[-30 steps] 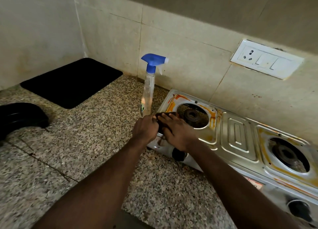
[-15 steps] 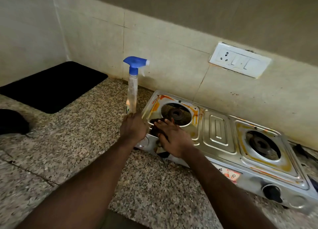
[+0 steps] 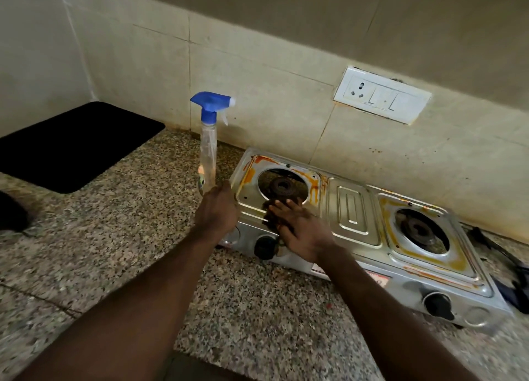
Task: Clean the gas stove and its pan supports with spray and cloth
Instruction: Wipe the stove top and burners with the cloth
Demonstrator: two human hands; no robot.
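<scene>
Far left: dark object cut by the frame edge, sitting on the speckled surface. Black mat in the back-left corner, its far edges against the two walls, front edge well clear of everything else. Wide bare stretch of surface between mat and stove, and along the whole front edge. Spray bottle, blue head, stands upright just beside the stove's left edge, near the back wall; nozzle points right. Left hand sits at the stove's front-left corner, right in front of the bottle base; its grip is curled, but I cannot tell if it is clamped on the bottle, the stove edge or nothing. Stove runs diagonally, back edge close to the tiled wall, pan supports off. Left burner ringed by orange stains. Right hand lies flat, fingers spread apart, pressing a dark cloth on the stove top at the front rim of the left burner well. Left knob just below that hand. Raised centre panel bare. Right burner stained too, right knob on the front face. Wall socket above. Dark hose at the stove's right end, little room there.
</scene>
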